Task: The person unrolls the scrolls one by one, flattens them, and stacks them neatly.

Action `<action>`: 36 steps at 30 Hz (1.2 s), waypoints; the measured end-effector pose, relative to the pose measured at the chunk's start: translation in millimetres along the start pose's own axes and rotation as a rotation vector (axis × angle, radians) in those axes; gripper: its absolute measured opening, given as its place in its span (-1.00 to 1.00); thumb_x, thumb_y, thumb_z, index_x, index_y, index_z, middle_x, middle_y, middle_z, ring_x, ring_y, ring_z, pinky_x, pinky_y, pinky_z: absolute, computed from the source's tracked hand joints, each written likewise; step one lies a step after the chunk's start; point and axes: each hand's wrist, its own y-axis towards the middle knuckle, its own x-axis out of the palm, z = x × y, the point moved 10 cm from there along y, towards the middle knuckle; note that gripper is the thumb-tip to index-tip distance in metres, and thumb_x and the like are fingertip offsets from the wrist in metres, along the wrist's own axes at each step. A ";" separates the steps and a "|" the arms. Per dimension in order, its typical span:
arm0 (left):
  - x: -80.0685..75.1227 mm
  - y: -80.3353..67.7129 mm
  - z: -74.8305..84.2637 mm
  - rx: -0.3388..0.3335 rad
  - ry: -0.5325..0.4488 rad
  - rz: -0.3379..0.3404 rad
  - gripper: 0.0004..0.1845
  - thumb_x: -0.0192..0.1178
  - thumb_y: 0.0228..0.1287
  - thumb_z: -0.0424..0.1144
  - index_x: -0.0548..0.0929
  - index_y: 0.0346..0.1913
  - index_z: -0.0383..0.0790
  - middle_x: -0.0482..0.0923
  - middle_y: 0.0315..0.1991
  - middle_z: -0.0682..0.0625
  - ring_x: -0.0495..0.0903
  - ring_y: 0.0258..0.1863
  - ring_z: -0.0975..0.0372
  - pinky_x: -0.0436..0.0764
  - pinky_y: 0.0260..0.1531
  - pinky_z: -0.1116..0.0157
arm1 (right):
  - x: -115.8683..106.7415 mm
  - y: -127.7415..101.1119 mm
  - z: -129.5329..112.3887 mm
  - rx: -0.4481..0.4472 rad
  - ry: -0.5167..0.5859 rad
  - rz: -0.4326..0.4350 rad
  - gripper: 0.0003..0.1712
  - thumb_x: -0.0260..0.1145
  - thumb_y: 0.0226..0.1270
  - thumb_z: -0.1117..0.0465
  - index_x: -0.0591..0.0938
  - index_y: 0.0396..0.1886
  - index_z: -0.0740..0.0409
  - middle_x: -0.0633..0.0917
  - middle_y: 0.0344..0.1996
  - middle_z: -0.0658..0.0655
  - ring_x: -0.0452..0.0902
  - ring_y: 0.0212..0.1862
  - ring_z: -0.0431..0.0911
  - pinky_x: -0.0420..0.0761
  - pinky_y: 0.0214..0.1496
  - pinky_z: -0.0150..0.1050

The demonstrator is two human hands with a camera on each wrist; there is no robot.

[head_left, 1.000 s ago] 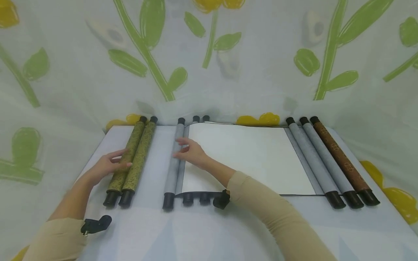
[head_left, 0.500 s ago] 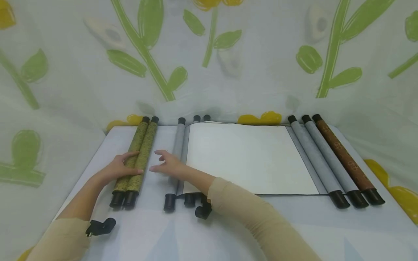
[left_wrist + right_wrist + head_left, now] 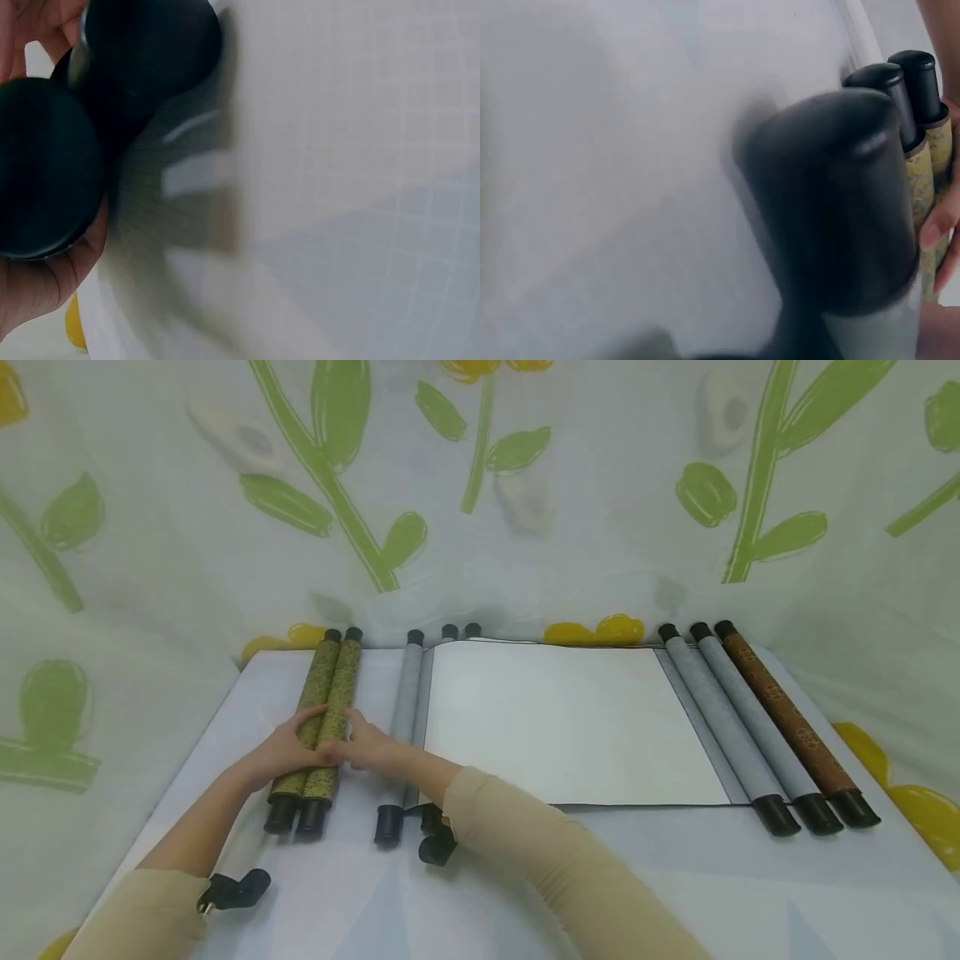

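Note:
Two green-gold patterned scrolls [image 3: 324, 718] with black end caps lie side by side at the table's left. My left hand [image 3: 288, 747] curls over them from the left; the left wrist view shows their caps [image 3: 45, 165] against my palm [image 3: 30, 292]. From the right, my right hand [image 3: 367, 747] touches the right scroll, and its fingertips [image 3: 934, 229] lie on the scroll's patterned side [image 3: 939, 142]. Just right of that hand is a grey scroll [image 3: 405, 718], partly unrolled into a white sheet [image 3: 570, 718]. Its black cap [image 3: 832, 202] fills the right wrist view.
Two rolled grey scrolls [image 3: 720, 718] and a brown patterned scroll [image 3: 787, 718] lie along the table's right side. The pale table [image 3: 525, 893] is backed and flanked by a cloth printed with green stems and yellow flowers [image 3: 480, 485].
My right hand left the grey scroll and moved left to the green scrolls. My left hand slid right and closed over them, and the pair shifted slightly right.

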 end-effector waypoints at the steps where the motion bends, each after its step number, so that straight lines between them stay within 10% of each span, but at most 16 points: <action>1: 0.2 -1.3 -0.4 0.008 -0.030 0.002 0.12 0.38 0.03 0.05 -0.11 0.48 -0.28 -0.12 0.39 -0.53 0.00 0.31 -0.40 0.15 0.14 -0.35 | 2.8 0.9 1.4 0.007 0.049 -0.007 -0.14 0.19 0.37 0.03 -0.05 0.51 0.03 0.28 0.34 0.36 0.51 0.13 0.14 0.59 -0.01 -0.18; 11: -2.3 -9.3 -5.4 0.032 -0.148 0.035 0.07 0.41 0.02 -0.10 -0.06 0.48 -0.23 -0.16 0.42 -0.47 -0.08 0.35 -0.36 0.08 0.17 -0.35 | 9.9 14.0 6.8 0.042 0.367 -0.001 -0.15 0.21 0.37 0.11 -0.03 0.51 -0.05 0.21 0.36 0.42 0.46 0.15 0.22 0.53 0.10 -0.01; 22: -3.1 -20.7 1.9 0.059 -0.245 0.117 0.05 0.41 0.04 -0.14 -0.06 0.51 -0.03 -0.21 0.48 -0.33 -0.20 0.40 -0.32 0.01 0.14 -0.41 | 2.6 12.4 -3.7 -0.042 0.200 0.021 -0.16 0.19 0.37 0.00 -0.02 0.52 -0.15 0.02 0.50 0.04 -0.03 0.47 0.03 0.21 0.38 -0.04; 36: 8.6 -25.3 28.8 0.110 -0.355 0.105 0.00 0.39 0.07 -0.18 0.00 0.50 0.05 -0.22 0.51 -0.17 -0.24 0.43 -0.21 0.03 0.20 -0.34 | -32.7 5.9 -12.8 -0.126 0.125 0.149 -0.03 0.36 0.21 0.11 0.02 0.51 -0.18 0.04 0.49 -0.01 -0.09 0.49 -0.01 0.01 0.44 0.04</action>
